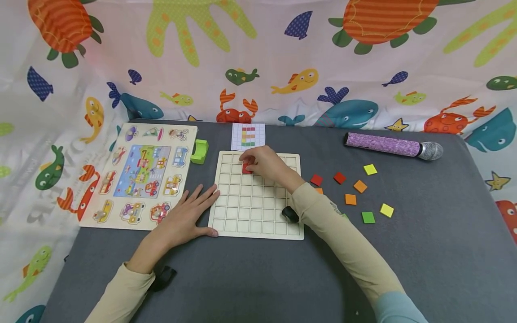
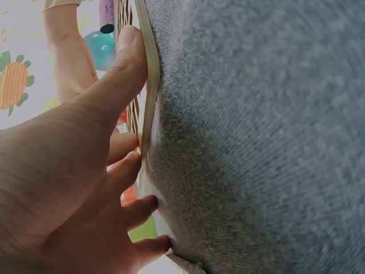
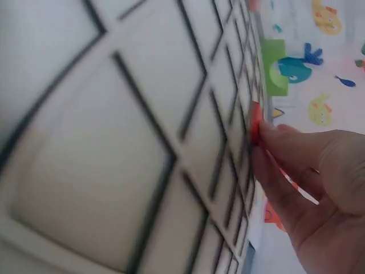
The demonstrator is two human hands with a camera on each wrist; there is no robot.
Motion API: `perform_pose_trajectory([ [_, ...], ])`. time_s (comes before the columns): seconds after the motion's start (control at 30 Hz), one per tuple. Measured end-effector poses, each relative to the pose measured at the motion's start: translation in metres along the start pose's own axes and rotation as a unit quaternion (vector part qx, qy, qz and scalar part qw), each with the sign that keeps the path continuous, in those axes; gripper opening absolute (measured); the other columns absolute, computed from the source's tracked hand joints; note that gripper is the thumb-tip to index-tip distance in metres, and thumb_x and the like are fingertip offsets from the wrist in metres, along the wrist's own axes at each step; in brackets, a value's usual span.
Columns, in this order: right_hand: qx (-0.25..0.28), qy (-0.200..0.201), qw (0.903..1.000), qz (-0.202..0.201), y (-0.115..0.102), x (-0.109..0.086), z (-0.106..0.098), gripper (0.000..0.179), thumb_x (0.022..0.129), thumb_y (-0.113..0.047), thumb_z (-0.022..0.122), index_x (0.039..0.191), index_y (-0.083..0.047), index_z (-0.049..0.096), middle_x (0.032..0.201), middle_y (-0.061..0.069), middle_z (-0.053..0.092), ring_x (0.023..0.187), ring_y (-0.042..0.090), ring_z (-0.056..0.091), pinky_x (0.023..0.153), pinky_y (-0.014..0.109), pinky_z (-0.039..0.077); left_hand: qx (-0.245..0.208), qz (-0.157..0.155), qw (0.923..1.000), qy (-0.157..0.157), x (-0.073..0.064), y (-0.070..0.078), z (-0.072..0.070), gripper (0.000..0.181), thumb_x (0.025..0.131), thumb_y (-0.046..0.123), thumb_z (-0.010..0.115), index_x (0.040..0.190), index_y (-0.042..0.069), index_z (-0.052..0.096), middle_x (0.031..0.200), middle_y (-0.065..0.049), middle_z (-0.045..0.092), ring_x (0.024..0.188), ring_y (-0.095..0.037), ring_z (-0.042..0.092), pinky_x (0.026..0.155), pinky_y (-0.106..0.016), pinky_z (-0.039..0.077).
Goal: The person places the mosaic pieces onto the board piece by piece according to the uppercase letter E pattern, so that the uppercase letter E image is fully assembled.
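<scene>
A pale wooden grid board [image 1: 250,215] lies on the grey table. My right hand [image 1: 268,165] is over its upper part and pinches a red square tile [image 1: 246,168] between thumb and fingers, at a cell near the far edge. The right wrist view also shows this red tile [image 3: 255,123] held at the grid surface. With fingers spread, my left hand [image 1: 183,222] rests at the board's left edge; the left wrist view shows the thumb [image 2: 130,63] against the board's side. Just beyond the board lies a pattern card [image 1: 238,137] with coloured squares.
Several loose tiles lie right of the board, among them a red tile [image 1: 339,178], an orange tile [image 1: 350,199], a yellow tile [image 1: 386,210] and a green tile [image 1: 368,217]. A purple microphone [image 1: 383,144] lies behind them. Left are a picture puzzle [image 1: 121,179] and a green block [image 1: 199,151].
</scene>
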State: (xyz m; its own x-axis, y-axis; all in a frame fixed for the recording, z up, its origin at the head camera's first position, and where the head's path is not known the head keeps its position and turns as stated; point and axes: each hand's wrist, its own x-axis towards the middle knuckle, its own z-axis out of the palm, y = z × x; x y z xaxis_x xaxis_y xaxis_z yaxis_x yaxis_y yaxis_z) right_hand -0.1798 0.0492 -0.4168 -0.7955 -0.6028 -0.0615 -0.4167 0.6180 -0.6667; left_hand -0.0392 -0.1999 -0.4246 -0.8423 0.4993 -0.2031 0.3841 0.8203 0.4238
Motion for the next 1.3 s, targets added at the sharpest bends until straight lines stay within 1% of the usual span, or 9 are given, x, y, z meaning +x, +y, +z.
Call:
perform_pose_trajectory([
  [0.2, -0.015, -0.001, 0.9999, 0.004, -0.002, -0.001, 0.0, 0.025, 0.089, -0.001, 0.07, 0.114, -0.003, 0.071, 0.1, 0.007, 0.07, 0.092, 0.017, 0.063, 0.084, 0.027, 0.052, 0.002, 0.001, 1.0, -0.002, 0.002, 0.0, 0.0, 0.104, 0.075, 0.055, 0.077, 0.156, 0.014, 0.027, 0.163, -0.004, 0.019, 0.149, -0.039, 0.011, 0.116, -0.062, 0.008],
  [0.4, -0.005, -0.004, 0.9998, -0.017, 0.001, -0.011, -0.01, 0.027, 0.091, -0.004, 0.068, 0.118, -0.003, 0.069, 0.106, 0.006, 0.07, 0.098, 0.017, 0.064, 0.086, 0.029, 0.053, 0.002, 0.007, 1.0, 0.002, 0.002, 0.001, 0.0, 0.103, 0.075, 0.053, 0.078, 0.156, 0.012, 0.028, 0.163, -0.006, 0.02, 0.148, -0.04, 0.012, 0.116, -0.063, 0.009],
  [0.57, 0.009, 0.024, 0.9992, -0.03, 0.011, -0.034, -0.031, 0.027, 0.092, -0.005, 0.068, 0.119, 0.0, 0.068, 0.11, 0.011, 0.07, 0.1, 0.021, 0.064, 0.086, 0.034, 0.055, 0.001, 0.012, 0.9999, 0.004, 0.002, 0.002, 0.0, 0.103, 0.075, 0.053, 0.078, 0.155, 0.012, 0.028, 0.162, -0.006, 0.02, 0.148, -0.04, 0.012, 0.116, -0.063, 0.009],
  [0.7, 0.004, 0.041, 0.999, -0.019, 0.026, -0.058, -0.048, 0.029, 0.092, -0.004, 0.067, 0.121, 0.001, 0.067, 0.111, 0.013, 0.069, 0.099, 0.023, 0.063, 0.084, 0.038, 0.056, 0.003, 0.013, 0.9999, 0.007, 0.001, 0.001, 0.0, 0.103, 0.075, 0.053, 0.078, 0.156, 0.012, 0.028, 0.163, -0.006, 0.02, 0.148, -0.04, 0.012, 0.116, -0.063, 0.009],
  [0.8, -0.013, 0.053, 0.9985, -0.005, 0.038, -0.076, -0.055, 0.029, 0.092, -0.003, 0.067, 0.12, 0.0, 0.067, 0.109, 0.013, 0.069, 0.097, 0.024, 0.063, 0.082, 0.04, 0.055, 0.002, 0.012, 0.9999, 0.01, 0.0, 0.0, 0.0, 0.102, 0.076, 0.053, 0.077, 0.156, 0.013, 0.028, 0.163, -0.005, 0.02, 0.148, -0.04, 0.012, 0.116, -0.063, 0.009],
  [0.93, -0.039, 0.05, 0.9979, 0.006, 0.053, -0.096, -0.056, 0.028, 0.091, -0.003, 0.068, 0.119, 0.0, 0.067, 0.109, 0.013, 0.069, 0.096, 0.025, 0.064, 0.082, 0.041, 0.055, -0.004, 0.01, 0.9998, 0.016, -0.004, -0.002, 0.002, 0.102, 0.075, 0.054, 0.077, 0.155, 0.012, 0.029, 0.162, -0.005, 0.021, 0.148, -0.04, 0.013, 0.116, -0.063, 0.009],
  [1.03, -0.045, 0.05, 0.9977, 0.01, 0.061, -0.11, -0.054, 0.029, 0.09, -0.002, 0.069, 0.119, 0.0, 0.068, 0.111, 0.014, 0.069, 0.098, 0.026, 0.065, 0.085, 0.041, 0.055, -0.007, 0.012, 0.9997, 0.019, -0.006, -0.002, 0.004, 0.102, 0.075, 0.055, 0.077, 0.155, 0.012, 0.03, 0.162, -0.006, 0.022, 0.147, -0.041, 0.014, 0.115, -0.064, 0.01],
  [1.17, -0.056, 0.067, 0.9961, 0.015, 0.068, -0.125, -0.057, 0.03, 0.088, -0.003, 0.072, 0.118, 0.0, 0.068, 0.112, 0.013, 0.069, 0.1, 0.027, 0.066, 0.087, 0.043, 0.055, -0.008, 0.013, 0.9997, 0.02, -0.005, -0.002, 0.004, 0.101, 0.076, 0.054, 0.076, 0.155, 0.012, 0.029, 0.162, -0.005, 0.021, 0.148, -0.04, 0.013, 0.116, -0.063, 0.009],
  [1.3, -0.067, 0.086, 0.9938, 0.019, 0.074, -0.138, -0.062, 0.032, 0.086, -0.001, 0.073, 0.117, 0.001, 0.068, 0.11, 0.015, 0.068, 0.098, 0.029, 0.066, 0.083, 0.045, 0.055, -0.007, 0.012, 0.9997, 0.019, -0.003, -0.001, 0.003, 0.101, 0.076, 0.053, 0.077, 0.156, 0.013, 0.029, 0.163, -0.005, 0.021, 0.148, -0.04, 0.013, 0.116, -0.062, 0.008],
])
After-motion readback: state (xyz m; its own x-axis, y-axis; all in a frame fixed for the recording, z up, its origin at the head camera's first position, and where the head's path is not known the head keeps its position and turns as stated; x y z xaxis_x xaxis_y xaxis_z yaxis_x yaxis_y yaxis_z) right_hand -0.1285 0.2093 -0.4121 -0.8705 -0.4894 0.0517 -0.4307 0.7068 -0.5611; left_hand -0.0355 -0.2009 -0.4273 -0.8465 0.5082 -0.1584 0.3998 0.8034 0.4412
